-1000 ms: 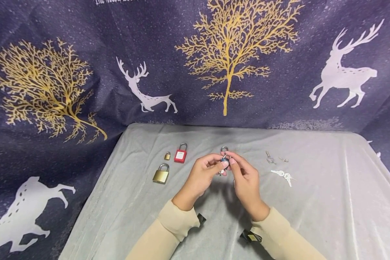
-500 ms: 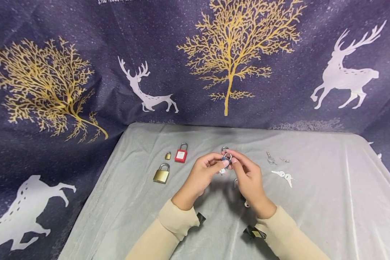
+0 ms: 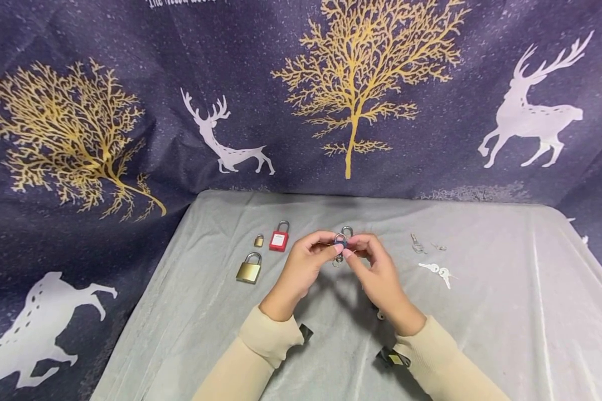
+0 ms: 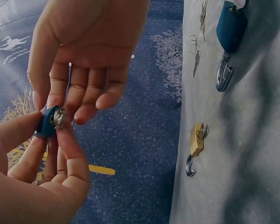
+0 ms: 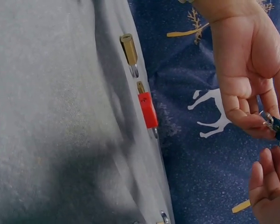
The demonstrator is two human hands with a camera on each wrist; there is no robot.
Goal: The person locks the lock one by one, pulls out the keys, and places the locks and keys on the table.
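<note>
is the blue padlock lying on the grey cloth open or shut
Open: in the left wrist view, the blue padlock has a hooked shackle whose free end is outside its body.

Grey-draped table [image 3: 491, 317]: red padlock [image 3: 278, 240], brass padlocks [image 3: 248, 272], blue padlock [image 4: 231, 29], silver keys [image 3: 435, 269].
</note>
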